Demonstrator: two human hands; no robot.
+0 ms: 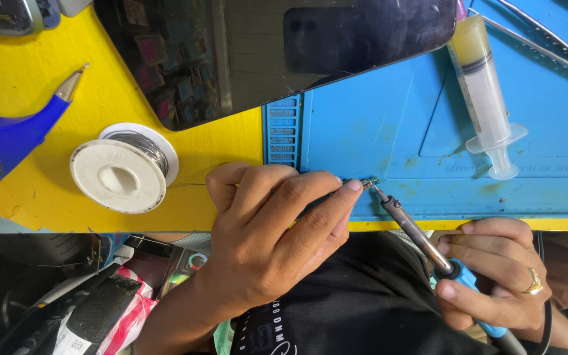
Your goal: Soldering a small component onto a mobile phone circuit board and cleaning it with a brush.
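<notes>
My left hand [277, 227] pinches a tiny metal part [370, 181] between thumb and forefinger at the near edge of a blue work mat [428, 98]. My right hand [494, 279], with a gold ring, grips the blue handle of a soldering iron [415, 230]. The iron's tip touches the small part. A thin solder wire runs from my left hand toward a white spool of solder [121, 169] on the yellow table [21, 72].
A dark phone [264, 46] with a glossy cracked screen lies across the table and mat at the top. A syringe of yellowish paste [484, 85] and metal tweezers [547, 43] rest on the mat at right. A blue desoldering pump [8, 141] lies at left.
</notes>
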